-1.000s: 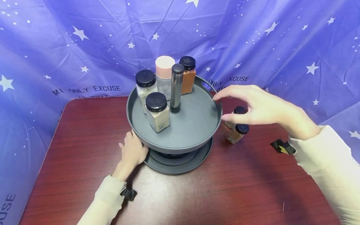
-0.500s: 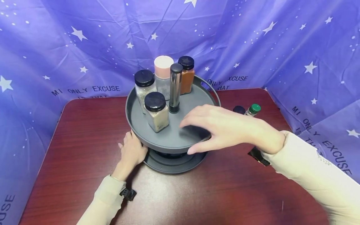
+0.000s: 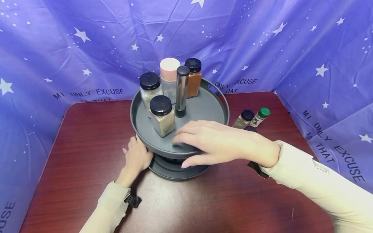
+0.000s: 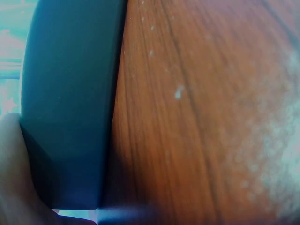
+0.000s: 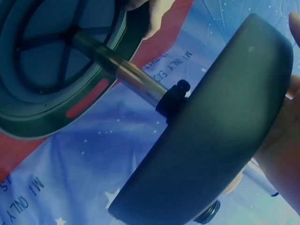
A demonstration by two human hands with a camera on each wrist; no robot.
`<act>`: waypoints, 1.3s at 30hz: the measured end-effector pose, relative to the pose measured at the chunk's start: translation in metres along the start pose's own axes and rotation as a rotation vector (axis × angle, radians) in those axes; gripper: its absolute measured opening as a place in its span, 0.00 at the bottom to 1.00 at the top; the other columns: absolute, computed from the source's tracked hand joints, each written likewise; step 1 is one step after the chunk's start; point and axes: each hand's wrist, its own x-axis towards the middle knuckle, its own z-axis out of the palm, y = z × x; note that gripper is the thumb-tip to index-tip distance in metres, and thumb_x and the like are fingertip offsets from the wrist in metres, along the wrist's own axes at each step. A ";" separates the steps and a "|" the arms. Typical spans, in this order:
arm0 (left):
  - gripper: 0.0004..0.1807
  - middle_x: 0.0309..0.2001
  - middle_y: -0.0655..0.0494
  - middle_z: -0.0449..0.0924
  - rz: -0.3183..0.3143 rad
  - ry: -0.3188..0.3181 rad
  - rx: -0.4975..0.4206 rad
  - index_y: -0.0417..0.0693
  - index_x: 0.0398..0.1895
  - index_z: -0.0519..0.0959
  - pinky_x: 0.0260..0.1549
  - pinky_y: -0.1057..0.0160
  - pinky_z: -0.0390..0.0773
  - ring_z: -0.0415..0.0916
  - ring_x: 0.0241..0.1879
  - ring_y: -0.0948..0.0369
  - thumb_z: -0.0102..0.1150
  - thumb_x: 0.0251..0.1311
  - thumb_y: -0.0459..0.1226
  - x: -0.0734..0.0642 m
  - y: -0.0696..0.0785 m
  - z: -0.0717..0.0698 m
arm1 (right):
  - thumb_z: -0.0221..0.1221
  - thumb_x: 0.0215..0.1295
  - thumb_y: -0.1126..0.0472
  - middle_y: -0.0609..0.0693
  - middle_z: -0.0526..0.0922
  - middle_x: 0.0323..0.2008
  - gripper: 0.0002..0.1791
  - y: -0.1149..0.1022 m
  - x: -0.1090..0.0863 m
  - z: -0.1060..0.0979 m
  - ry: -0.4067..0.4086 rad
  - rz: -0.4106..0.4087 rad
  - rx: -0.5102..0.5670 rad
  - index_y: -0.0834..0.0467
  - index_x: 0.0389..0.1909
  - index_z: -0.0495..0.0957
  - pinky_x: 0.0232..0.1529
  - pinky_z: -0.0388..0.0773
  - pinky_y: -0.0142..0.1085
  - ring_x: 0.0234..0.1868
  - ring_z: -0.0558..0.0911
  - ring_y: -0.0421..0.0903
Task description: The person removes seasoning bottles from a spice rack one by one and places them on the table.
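A dark grey two-tier spice turntable stands on the table, its upper tray (image 3: 208, 108) on a central metal post (image 3: 182, 92). My left hand (image 3: 137, 155) grips the rim of the lower tray (image 3: 179, 174) at its left side; most of its fingers are hidden under the upper tray in the head view. My right hand (image 3: 215, 142) reaches across the front right rim of the upper tray, fingers spread over its inside and thumb outside. Nothing is between them and the jars. The nearest jar is a square one of pale powder (image 3: 162, 116) with a black lid.
Behind it on the upper tray stand a black-lidded jar (image 3: 150, 85), a pink-capped bottle (image 3: 170, 79) and an orange spice jar (image 3: 193, 77). Right of the turntable, a green-capped bottle (image 3: 260, 116) and a black-lidded jar (image 3: 244, 118) stand on the red-brown table (image 3: 87, 129); another lid is partly covered.
My right hand has moved left and toward the front, from the right edge of the upper tray to its front right rim. My left hand and the jars have stayed put.
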 end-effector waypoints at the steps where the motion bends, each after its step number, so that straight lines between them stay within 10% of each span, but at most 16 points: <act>1: 0.43 0.62 0.29 0.60 0.000 0.000 0.000 0.34 0.72 0.48 0.61 0.21 0.52 0.58 0.67 0.34 0.52 0.60 0.47 0.000 0.000 0.000 | 0.54 0.68 0.37 0.45 0.77 0.57 0.27 -0.001 0.001 0.001 0.012 -0.014 -0.014 0.51 0.59 0.76 0.57 0.75 0.41 0.58 0.76 0.42; 10: 0.46 0.62 0.29 0.60 -0.008 -0.002 -0.006 0.35 0.74 0.44 0.61 0.21 0.52 0.59 0.67 0.34 0.53 0.60 0.46 0.000 0.001 0.000 | 0.55 0.72 0.50 0.44 0.74 0.44 0.13 -0.007 0.003 0.013 0.125 -0.117 -0.093 0.50 0.51 0.78 0.40 0.75 0.35 0.43 0.73 0.41; 39: 0.43 0.62 0.30 0.59 -0.010 -0.008 -0.014 0.34 0.72 0.48 0.62 0.21 0.52 0.59 0.67 0.34 0.51 0.60 0.46 -0.001 0.002 -0.003 | 0.50 0.74 0.54 0.45 0.71 0.32 0.08 -0.009 -0.007 0.025 0.082 -0.108 -0.167 0.53 0.38 0.72 0.38 0.75 0.34 0.34 0.73 0.42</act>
